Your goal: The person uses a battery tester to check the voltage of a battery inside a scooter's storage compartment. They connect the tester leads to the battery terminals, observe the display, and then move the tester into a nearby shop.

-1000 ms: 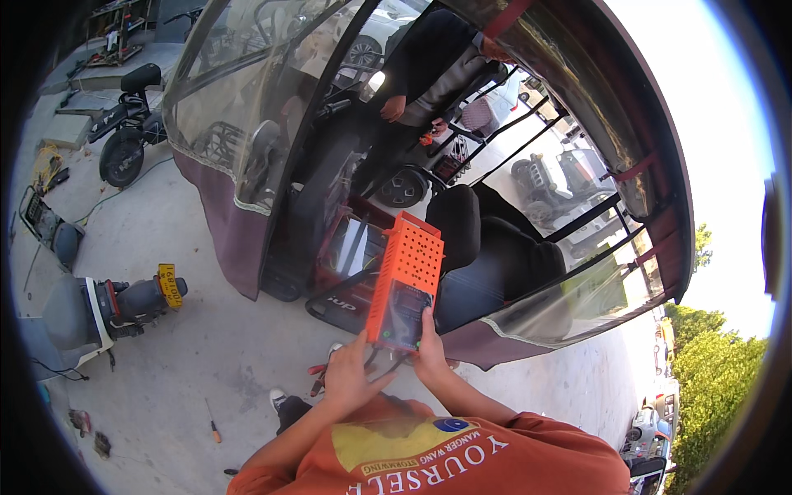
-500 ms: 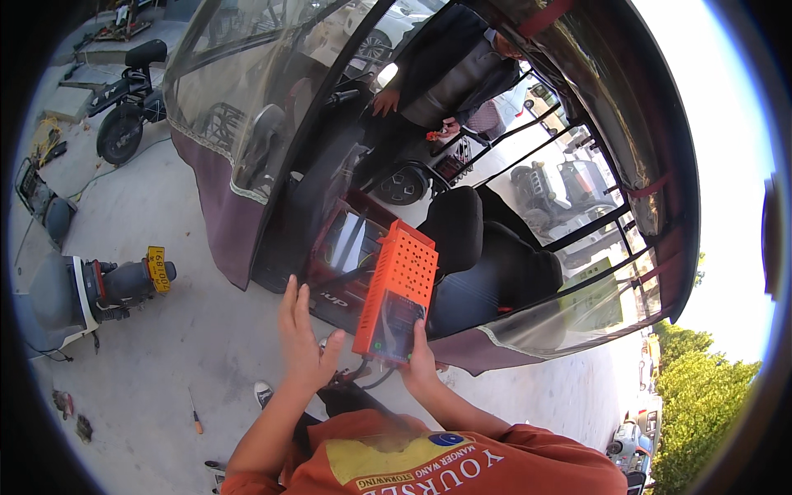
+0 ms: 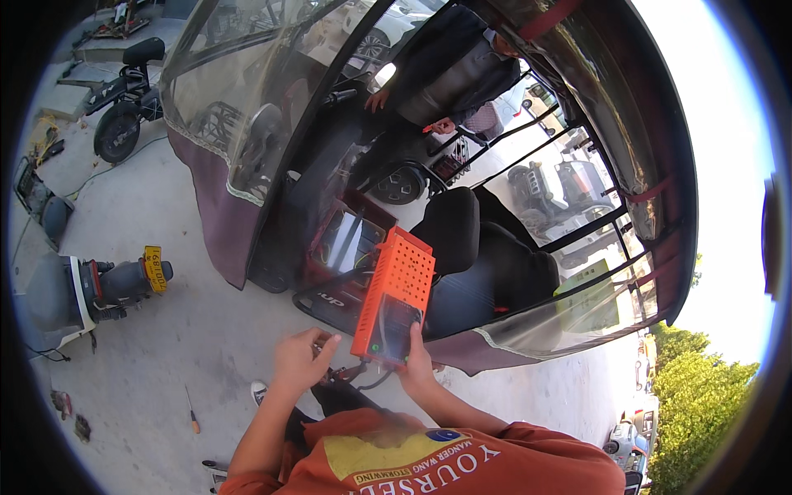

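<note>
An orange metal device with a perforated case and a dark front panel stands tilted before me, black cables hanging from its lower end. My right hand grips its lower right edge, thumb along the side. Left of the device and apart from it, my left hand has its fingers curled in and its thumb stretched out, with nothing visible in it. Just beyond the device lies an open compartment of a covered vehicle, wires and a pale part inside.
The vehicle's canopy and clear side sheets surround a black seat. Inside its far side is another person in dark clothes. Scooters, one with a yellow plate, stand left. A screwdriver lies on the ground.
My left hand has dropped slightly from beside the device, its spread fingers now curled. The right hand still holds the device. The other person's hands have shifted a little.
</note>
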The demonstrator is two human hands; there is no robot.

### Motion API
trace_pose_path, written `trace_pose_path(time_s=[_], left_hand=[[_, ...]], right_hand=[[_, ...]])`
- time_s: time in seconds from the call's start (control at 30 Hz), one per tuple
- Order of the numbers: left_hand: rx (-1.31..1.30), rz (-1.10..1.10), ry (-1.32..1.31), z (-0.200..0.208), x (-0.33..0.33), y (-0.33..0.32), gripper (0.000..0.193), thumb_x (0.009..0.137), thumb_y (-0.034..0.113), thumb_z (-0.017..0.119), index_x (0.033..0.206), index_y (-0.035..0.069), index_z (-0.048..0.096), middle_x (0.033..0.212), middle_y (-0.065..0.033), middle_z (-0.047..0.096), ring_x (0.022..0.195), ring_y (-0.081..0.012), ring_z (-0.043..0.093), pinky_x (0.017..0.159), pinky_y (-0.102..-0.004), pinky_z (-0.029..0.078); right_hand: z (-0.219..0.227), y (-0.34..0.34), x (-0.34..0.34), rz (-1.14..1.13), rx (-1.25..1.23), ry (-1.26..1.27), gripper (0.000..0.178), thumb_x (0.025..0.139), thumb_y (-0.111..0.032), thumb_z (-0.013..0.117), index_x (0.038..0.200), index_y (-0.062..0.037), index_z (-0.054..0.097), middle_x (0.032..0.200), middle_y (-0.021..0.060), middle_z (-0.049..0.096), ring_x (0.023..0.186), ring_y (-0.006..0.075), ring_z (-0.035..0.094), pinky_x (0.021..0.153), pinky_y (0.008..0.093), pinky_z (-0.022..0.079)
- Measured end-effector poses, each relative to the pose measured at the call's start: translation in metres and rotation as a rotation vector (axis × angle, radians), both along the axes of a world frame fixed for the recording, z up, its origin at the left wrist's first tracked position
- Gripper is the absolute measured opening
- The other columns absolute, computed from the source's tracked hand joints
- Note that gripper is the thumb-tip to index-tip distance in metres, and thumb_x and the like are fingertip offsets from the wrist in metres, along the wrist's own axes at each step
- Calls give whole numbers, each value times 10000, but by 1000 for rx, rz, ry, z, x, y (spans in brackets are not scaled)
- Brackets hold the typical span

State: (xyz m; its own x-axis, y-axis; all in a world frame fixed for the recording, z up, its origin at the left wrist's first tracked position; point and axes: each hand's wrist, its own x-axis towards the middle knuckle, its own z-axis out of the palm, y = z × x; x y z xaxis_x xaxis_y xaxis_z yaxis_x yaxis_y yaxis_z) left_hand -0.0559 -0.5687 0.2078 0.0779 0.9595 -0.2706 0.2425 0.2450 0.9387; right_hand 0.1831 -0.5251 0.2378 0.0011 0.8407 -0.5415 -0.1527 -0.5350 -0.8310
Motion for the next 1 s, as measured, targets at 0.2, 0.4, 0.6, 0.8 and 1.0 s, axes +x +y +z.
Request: trace_pose_path(time_s=[0.2, 0.4, 0.6, 0.8, 1.0], left_hand=[[549, 143, 219, 5, 48, -28, 856, 777, 489, 764, 1388, -10, 434, 1315, -269, 540, 1140, -398, 577, 958, -436, 472], [590, 108, 246, 1, 57, -36, 963, 744, 505, 785, 1450, 14, 352, 1420, -265, 431, 1219, -426, 503, 1009, -468, 439], [569, 111, 277, 0, 59, -43, 916, 733, 497, 797, 1444, 91, 389, 1457, -258, 378, 1242, -440, 468, 1005, -489, 446], [593, 125, 286, -1, 60, -47, 893, 701, 454, 834, 1422, 112, 432, 1474, -271, 333, 1250, -459, 446, 994, -494, 458], [565, 105, 278, -4, 61, -50, 986, 616, 391, 908, 1426, 126, 411, 1460, -299, 339, 1299, -460, 415, 1043, -500, 422]], right_hand=[[-1, -8, -13, -7, 0, 47, 568, 1001, -538, 465, 1339, -83, 495, 1198, 73, 620, 1019, 220, 639, 811, 386, 529], [-12, -9, -13, -6, 9, 67, 567, 991, -543, 487, 1282, -60, 550, 1120, 60, 669, 936, 197, 681, 783, 377, 548], [-11, -15, -18, 24, -17, 95, 562, 1000, -527, 477, 1281, -45, 548, 1153, 77, 652, 988, 208, 659, 838, 380, 533], [-9, -21, -23, 15, -34, 88, 558, 999, -516, 489, 1248, -23, 575, 1144, 88, 665, 989, 201, 679, 849, 369, 551], [6, -22, -27, 131, -65, 82, 604, 1013, -541, 427, 1380, -62, 466, 1289, 92, 587, 1144, 235, 594, 960, 435, 488]])
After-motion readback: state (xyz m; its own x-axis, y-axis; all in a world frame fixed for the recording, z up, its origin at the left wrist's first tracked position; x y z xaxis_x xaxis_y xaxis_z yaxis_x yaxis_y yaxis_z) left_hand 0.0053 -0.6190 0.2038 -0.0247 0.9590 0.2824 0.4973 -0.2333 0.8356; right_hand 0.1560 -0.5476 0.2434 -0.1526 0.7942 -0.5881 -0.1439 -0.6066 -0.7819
